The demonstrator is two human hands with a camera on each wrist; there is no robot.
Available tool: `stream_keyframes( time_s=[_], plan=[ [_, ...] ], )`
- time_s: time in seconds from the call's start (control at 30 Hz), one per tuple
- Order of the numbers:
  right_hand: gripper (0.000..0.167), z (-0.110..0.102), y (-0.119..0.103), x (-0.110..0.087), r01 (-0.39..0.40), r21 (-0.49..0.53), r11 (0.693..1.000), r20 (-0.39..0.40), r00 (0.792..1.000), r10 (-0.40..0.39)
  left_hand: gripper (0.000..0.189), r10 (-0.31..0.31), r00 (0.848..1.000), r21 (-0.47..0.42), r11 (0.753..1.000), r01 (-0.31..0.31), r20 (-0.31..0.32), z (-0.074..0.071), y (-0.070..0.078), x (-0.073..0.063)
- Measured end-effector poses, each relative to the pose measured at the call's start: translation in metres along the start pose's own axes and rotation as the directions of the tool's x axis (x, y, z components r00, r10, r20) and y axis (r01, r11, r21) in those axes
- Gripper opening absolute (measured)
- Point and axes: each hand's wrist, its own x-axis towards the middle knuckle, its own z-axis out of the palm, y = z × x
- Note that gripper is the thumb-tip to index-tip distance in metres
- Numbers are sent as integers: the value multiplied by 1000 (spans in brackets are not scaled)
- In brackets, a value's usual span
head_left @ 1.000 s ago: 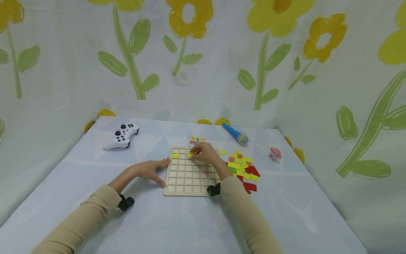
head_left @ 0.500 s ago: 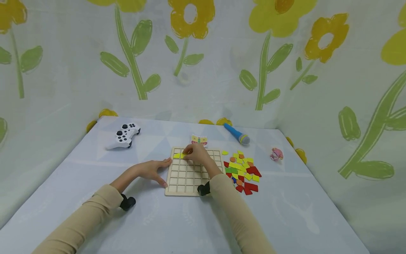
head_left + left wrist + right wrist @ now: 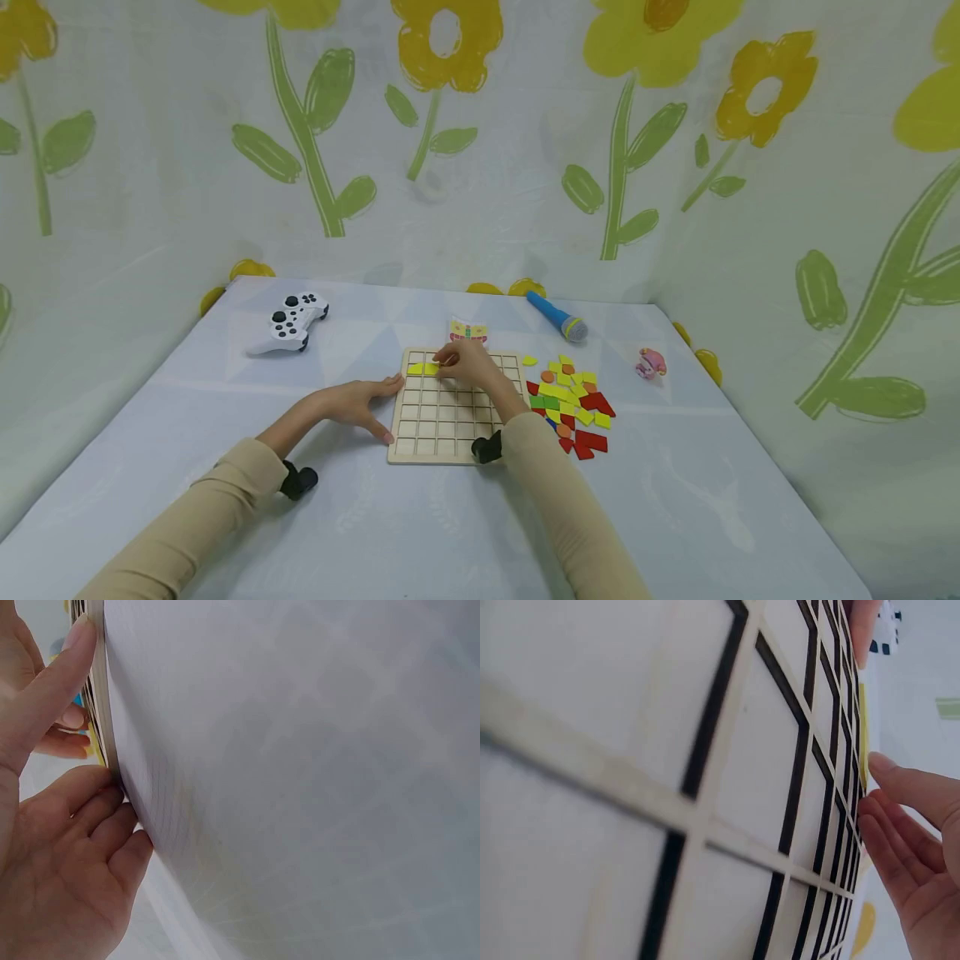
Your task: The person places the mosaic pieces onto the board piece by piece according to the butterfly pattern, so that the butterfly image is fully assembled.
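A square wooden grid board [image 3: 437, 456] lies on the table. My left hand [image 3: 356, 402] rests along its left side, thumb and fingers spread; in the left wrist view the thumb and fingertips touch the board's edge [image 3: 101, 697]. One yellow tile [image 3: 414, 369] sits in a cell near the upper left corner. Right beside it, a second yellow tile [image 3: 431, 369] is pinched by my right hand [image 3: 472, 365], which reaches over the board. The right wrist view shows the thumb and curled fingertips at that yellow strip [image 3: 863, 739], low against the grid.
Loose red, yellow, green and orange pieces [image 3: 592, 442] lie right of the board. Behind it sits a small patterned card [image 3: 468, 327], with a blue microphone [image 3: 555, 317] farther right. A white game controller [image 3: 292, 322] is at back left, a pink figurine [image 3: 650, 363] at right.
My right hand has moved left across the board with the yellow tile, bringing it beside the first one; over the last half second it barely moves. The left hand stays at the board's edge.
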Motion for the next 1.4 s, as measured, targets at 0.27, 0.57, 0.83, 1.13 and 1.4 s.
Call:
stream_keyframes(
  time_s=[0.27, 0.57, 0.83, 1.13, 1.4],
  plan=[
    [22, -15, 13, -15, 22, -36, 999, -30, 999, -23, 105, -32, 999, -2, 999, 32, -3, 2, 1, 0],
    [23, -37, 38, -38, -33, -41, 999, -96, 995, 29, 105, -28, 1000, 4, 1000, 28, -8, 2, 1, -1],
    [22, -54, 65, -56, -125, -15, 992, -167, 979, 121, 105, -21, 1000, 3, 1000, 21, -11, 2, -1, -1],
    [25, -70, 89, -62, -223, -16, 975, -217, 952, 215, 105, -29, 999, -1, 1000, 29, -14, 3, 2, 0],
    [29, -74, 97, -54, -298, -47, 953, -148, 946, 288, 106, -31, 999, -2, 1000, 31, -8, 2, 2, 0]
  ],
)
